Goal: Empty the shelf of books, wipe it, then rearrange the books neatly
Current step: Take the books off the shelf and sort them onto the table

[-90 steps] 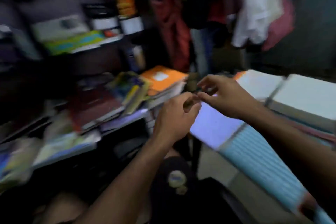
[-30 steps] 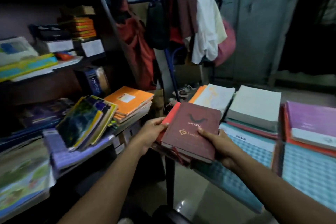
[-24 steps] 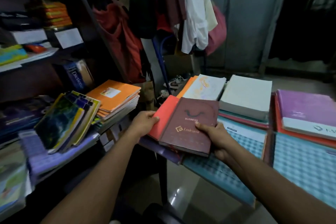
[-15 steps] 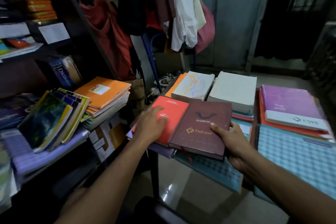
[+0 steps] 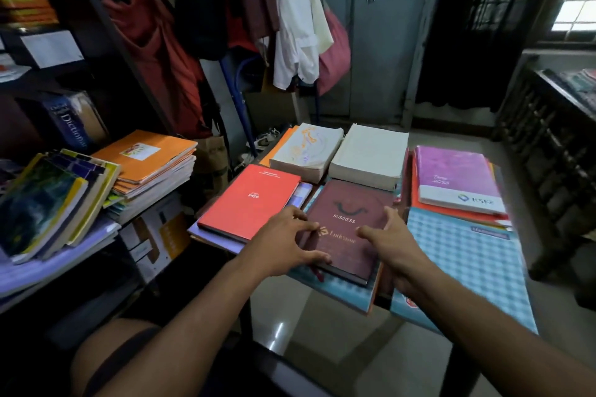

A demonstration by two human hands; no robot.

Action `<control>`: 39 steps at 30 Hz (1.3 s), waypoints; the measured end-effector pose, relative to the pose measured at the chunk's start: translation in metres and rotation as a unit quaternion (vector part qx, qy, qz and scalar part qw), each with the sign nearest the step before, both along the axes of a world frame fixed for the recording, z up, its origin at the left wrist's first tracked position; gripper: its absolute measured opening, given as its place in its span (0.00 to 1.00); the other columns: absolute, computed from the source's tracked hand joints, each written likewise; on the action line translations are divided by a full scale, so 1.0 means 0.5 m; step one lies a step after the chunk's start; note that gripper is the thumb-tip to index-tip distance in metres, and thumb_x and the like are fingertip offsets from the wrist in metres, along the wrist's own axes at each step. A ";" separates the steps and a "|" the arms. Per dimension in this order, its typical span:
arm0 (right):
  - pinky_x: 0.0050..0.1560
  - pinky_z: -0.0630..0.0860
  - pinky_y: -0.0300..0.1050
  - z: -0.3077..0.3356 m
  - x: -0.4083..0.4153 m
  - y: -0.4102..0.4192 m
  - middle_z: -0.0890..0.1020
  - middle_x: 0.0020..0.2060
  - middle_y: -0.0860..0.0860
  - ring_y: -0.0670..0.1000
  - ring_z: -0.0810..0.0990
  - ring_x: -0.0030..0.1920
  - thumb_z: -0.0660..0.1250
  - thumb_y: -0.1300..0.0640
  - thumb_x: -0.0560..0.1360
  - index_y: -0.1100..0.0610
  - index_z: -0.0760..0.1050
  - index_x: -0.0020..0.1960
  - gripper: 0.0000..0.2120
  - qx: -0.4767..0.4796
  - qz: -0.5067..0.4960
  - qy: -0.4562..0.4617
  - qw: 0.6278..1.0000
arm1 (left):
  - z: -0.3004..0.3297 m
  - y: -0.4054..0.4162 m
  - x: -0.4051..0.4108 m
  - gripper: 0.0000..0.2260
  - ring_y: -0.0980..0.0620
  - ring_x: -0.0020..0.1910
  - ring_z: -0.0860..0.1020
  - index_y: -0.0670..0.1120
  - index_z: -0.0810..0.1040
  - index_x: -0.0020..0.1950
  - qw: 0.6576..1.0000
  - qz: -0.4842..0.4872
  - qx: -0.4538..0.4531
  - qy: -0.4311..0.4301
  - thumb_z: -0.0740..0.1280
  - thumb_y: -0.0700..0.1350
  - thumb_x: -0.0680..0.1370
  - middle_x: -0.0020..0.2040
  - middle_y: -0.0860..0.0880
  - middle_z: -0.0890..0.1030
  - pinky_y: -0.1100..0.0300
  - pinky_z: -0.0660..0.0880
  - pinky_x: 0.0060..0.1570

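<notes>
head | maroon diary (image 5: 346,229) lay flat on table (image 5: 467,264), beside red book (image 5: 250,201) | left hand (image 5: 283,248) fingers spread, tips touching diary's left edge | right hand (image 5: 392,243) fingers relaxed, over its right edge | shelf (image 5: 106,235) held book stacks

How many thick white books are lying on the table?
2. One with orange scribbles on its cover lies at the table's far side, and a plain white one lies right beside it on the right. Others may hide underneath the piles.
</notes>
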State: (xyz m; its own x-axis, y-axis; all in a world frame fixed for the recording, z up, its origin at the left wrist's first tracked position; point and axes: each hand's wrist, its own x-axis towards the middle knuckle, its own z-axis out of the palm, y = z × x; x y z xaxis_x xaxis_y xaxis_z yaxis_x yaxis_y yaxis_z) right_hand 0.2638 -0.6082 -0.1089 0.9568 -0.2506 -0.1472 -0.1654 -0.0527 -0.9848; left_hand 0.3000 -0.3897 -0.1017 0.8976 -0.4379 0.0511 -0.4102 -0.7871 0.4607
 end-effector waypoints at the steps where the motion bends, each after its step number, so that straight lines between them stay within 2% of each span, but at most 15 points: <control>1: 0.40 0.82 0.39 -0.004 -0.007 0.013 0.81 0.49 0.51 0.47 0.82 0.44 0.70 0.65 0.74 0.53 0.67 0.63 0.22 -0.021 0.001 0.000 1.000 | 0.001 0.005 -0.003 0.36 0.58 0.62 0.72 0.53 0.78 0.69 1.000 0.003 -0.005 -0.003 0.77 0.67 0.66 0.65 0.56 0.70 0.64 0.69 0.63; 3: 0.50 0.83 0.52 -0.011 -0.016 0.026 0.82 0.56 0.54 0.52 0.84 0.50 0.71 0.63 0.72 0.53 0.66 0.70 0.29 -0.038 0.005 0.005 0.999 | 0.004 0.015 -0.009 0.35 0.59 0.62 0.71 0.55 0.79 0.68 1.000 0.002 -0.011 -0.002 0.78 0.67 0.64 0.66 0.57 0.69 0.65 0.68 0.59; 4: 0.51 0.83 0.54 -0.013 -0.019 0.029 0.82 0.57 0.53 0.52 0.85 0.50 0.71 0.64 0.73 0.53 0.66 0.71 0.29 -0.038 0.006 0.007 0.999 | 0.004 0.021 -0.013 0.34 0.58 0.63 0.71 0.57 0.79 0.67 1.000 0.003 -0.016 0.006 0.78 0.68 0.63 0.67 0.57 0.67 0.64 0.69 0.59; 8: 0.46 0.84 0.50 -0.010 -0.027 0.035 0.84 0.54 0.53 0.51 0.86 0.48 0.69 0.65 0.74 0.53 0.69 0.65 0.22 -0.046 0.005 0.015 0.999 | 0.003 0.029 -0.018 0.34 0.55 0.71 0.66 0.62 0.74 0.66 1.000 -0.004 -0.014 0.026 0.77 0.69 0.64 0.74 0.57 0.62 0.59 0.68 0.66; 10: 0.56 0.81 0.52 -0.009 -0.031 0.039 0.81 0.60 0.52 0.52 0.83 0.56 0.73 0.55 0.69 0.51 0.65 0.69 0.31 -0.093 -0.003 0.012 0.996 | 0.004 0.035 -0.022 0.42 0.52 0.75 0.62 0.62 0.66 0.72 0.997 -0.050 0.053 0.033 0.76 0.71 0.63 0.76 0.57 0.60 0.53 0.66 0.72; 12: 0.67 0.75 0.55 -0.028 -0.028 0.036 0.75 0.68 0.53 0.54 0.77 0.65 0.70 0.42 0.60 0.51 0.59 0.77 0.47 -0.143 0.003 0.012 0.990 | 0.003 0.046 -0.028 0.52 0.51 0.78 0.53 0.61 0.54 0.79 0.987 -0.093 0.122 0.050 0.78 0.69 0.62 0.81 0.57 0.51 0.51 0.60 0.77; 13: 0.70 0.72 0.56 -0.034 -0.028 0.034 0.73 0.71 0.54 0.55 0.75 0.68 0.69 0.41 0.60 0.51 0.56 0.79 0.50 -0.156 0.012 0.012 0.988 | 0.000 0.051 -0.032 0.54 0.52 0.79 0.50 0.61 0.50 0.81 0.984 -0.100 0.137 0.043 0.79 0.66 0.63 0.81 0.57 0.47 0.52 0.58 0.77; 18: 0.73 0.67 0.55 -0.007 -0.041 0.038 0.69 0.74 0.55 0.55 0.70 0.72 0.72 0.57 0.74 0.58 0.57 0.79 0.38 -0.208 0.011 0.011 0.978 | -0.039 0.043 -0.045 0.50 0.51 0.77 0.57 0.62 0.52 0.81 0.989 -0.072 0.110 -0.061 0.78 0.64 0.67 0.81 0.54 0.50 0.52 0.69 0.71; 22: 0.70 0.69 0.47 0.004 -0.032 0.026 0.72 0.70 0.57 0.55 0.74 0.67 0.71 0.60 0.75 0.60 0.63 0.76 0.32 -0.226 0.014 0.019 0.974 | -0.042 0.028 -0.040 0.48 0.53 0.77 0.59 0.64 0.56 0.79 0.992 -0.052 0.092 -0.074 0.78 0.65 0.65 0.80 0.55 0.55 0.54 0.70 0.68; 25: 0.67 0.73 0.50 0.010 -0.038 0.022 0.73 0.68 0.56 0.55 0.75 0.65 0.71 0.59 0.75 0.57 0.64 0.75 0.31 -0.229 0.020 0.022 0.973 | -0.038 0.024 -0.038 0.48 0.53 0.77 0.59 0.65 0.57 0.79 0.993 -0.052 0.085 -0.064 0.79 0.65 0.65 0.80 0.55 0.55 0.54 0.69 0.69; 27: 0.74 0.67 0.54 0.012 -0.047 0.029 0.67 0.73 0.55 0.56 0.67 0.73 0.71 0.56 0.74 0.53 0.61 0.76 0.34 -0.251 0.003 -0.015 0.968 | -0.032 0.024 -0.037 0.48 0.53 0.78 0.59 0.65 0.56 0.79 0.994 -0.059 0.085 -0.044 0.79 0.63 0.65 0.81 0.55 0.53 0.54 0.69 0.70; 29: 0.78 0.56 0.50 0.031 -0.053 0.055 0.57 0.79 0.52 0.53 0.55 0.79 0.71 0.55 0.75 0.51 0.56 0.79 0.38 -0.281 0.016 -0.069 0.957 | -0.016 0.036 -0.037 0.48 0.55 0.79 0.57 0.65 0.56 0.79 0.995 -0.071 0.063 -0.016 0.79 0.63 0.66 0.82 0.57 0.50 0.55 0.66 0.73; 31: 0.76 0.59 0.47 0.063 -0.045 0.104 0.60 0.78 0.51 0.50 0.59 0.78 0.71 0.55 0.76 0.51 0.58 0.78 0.35 -0.279 0.073 -0.129 0.949 | 0.014 0.069 -0.043 0.46 0.57 0.78 0.59 0.64 0.57 0.79 0.998 -0.060 0.011 -0.014 0.78 0.64 0.67 0.82 0.56 0.53 0.58 0.63 0.73; 35: 0.71 0.67 0.48 0.108 -0.020 0.278 0.72 0.70 0.50 0.48 0.69 0.70 0.69 0.50 0.73 0.54 0.66 0.73 0.31 -0.233 0.212 -0.204 0.927 | 0.088 0.216 -0.092 0.30 0.59 0.64 0.77 0.56 0.72 0.73 0.989 0.062 -0.102 -0.086 0.75 0.60 0.73 0.70 0.56 0.76 0.59 0.75 0.62; 39: 0.66 0.74 0.50 0.135 -0.032 0.537 0.78 0.60 0.51 0.48 0.76 0.63 0.70 0.48 0.70 0.53 0.72 0.65 0.25 -0.186 0.360 -0.239 0.882 | 0.146 0.466 -0.228 0.16 0.64 0.48 0.82 0.56 0.79 0.61 0.931 0.277 -0.169 -0.166 0.74 0.55 0.74 0.54 0.56 0.84 0.61 0.79 0.52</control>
State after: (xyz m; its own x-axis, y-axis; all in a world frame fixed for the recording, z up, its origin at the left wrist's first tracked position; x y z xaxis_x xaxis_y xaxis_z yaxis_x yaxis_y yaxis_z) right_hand 0.2478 -0.3396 -0.0413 0.8180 0.5017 0.2814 0.4735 -0.3093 -0.8247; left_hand 0.1859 -0.1568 -0.0288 0.8914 0.1791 0.4164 -0.1480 -0.7532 0.6409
